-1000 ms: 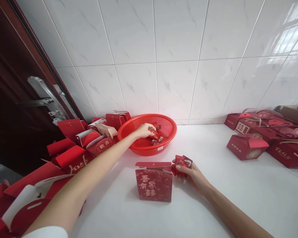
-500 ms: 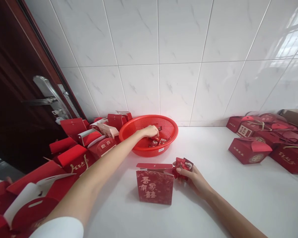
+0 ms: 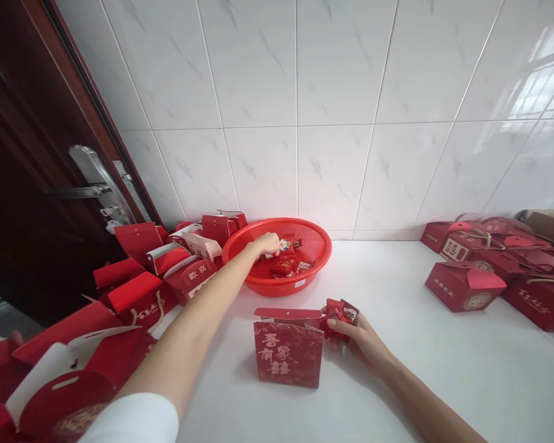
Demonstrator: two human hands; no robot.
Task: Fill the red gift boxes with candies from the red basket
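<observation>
Inside the red plastic basket (image 3: pixel 300 286), my left hand (image 3: pixel 268 244) is closed with its fingertips turned down and hidden. Beside it lie several red wrapped candies (image 3: pixel 284 266), one with a coloured picture. My right hand (image 3: pixel 351 332) is wrapped round a bunch of candies in red and dark wrappers (image 3: pixel 340 312), just right of a red gift box (image 3: pixel 289 354). That box stands upright on the white table with pale Chinese characters on its front and its top flap raised.
Many red boxes with raised flaps (image 3: pixel 138 295) crowd the left side, some under my left forearm. Closed red boxes (image 3: pixel 464 286) are grouped at the right. A tiled wall (image 3: pixel 332 172) rises behind the table, and a dark door (image 3: pixel 32 123) stands at the left.
My left hand has shifted left within the basket, showing more of the candies there. My right hand stays beside the box with its bunch. The view has tilted slightly.
</observation>
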